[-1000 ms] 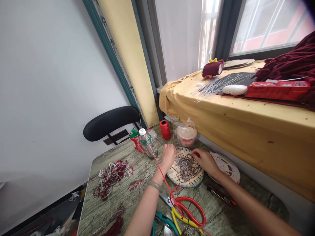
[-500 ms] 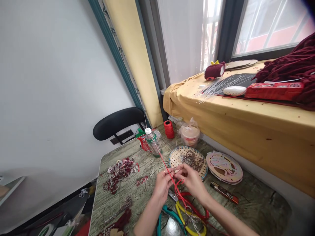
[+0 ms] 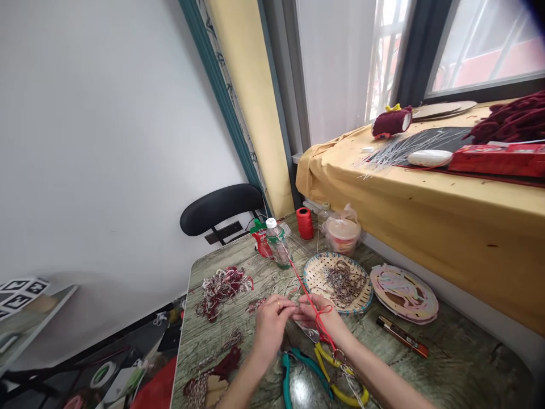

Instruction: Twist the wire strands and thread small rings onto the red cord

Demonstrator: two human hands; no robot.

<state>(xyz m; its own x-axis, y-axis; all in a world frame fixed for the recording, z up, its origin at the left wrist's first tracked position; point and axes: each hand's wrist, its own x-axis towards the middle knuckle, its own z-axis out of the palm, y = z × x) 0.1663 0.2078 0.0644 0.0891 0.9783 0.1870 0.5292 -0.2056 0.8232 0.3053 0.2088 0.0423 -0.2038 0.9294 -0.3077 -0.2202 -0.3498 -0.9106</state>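
My left hand (image 3: 272,321) and my right hand (image 3: 321,319) meet fingertip to fingertip above the table, both pinched closed; what lies between the fingertips is too small to make out. A red cord (image 3: 300,277) runs taut from beside the green-labelled bottle (image 3: 279,247) across my right hand, with a loose loop at the fingers. Its lower end reaches a brown-and-white twisted cord (image 3: 349,378) by my right forearm. Under the hands lie yellow-handled scissors (image 3: 340,392) and teal-handled pliers (image 3: 286,378).
Behind the hands sits a woven basket (image 3: 315,272) of twisted cords, beside a round pastel disc (image 3: 404,295). A yarn pile (image 3: 223,289) is at left. A red spool (image 3: 304,223) and bagged tub (image 3: 343,234) stand at the back, a lighter-like stick (image 3: 402,336) at right.
The view has shifted left. My left hand has come away from the red cord, which now crosses over my right hand; the fingertips still meet.
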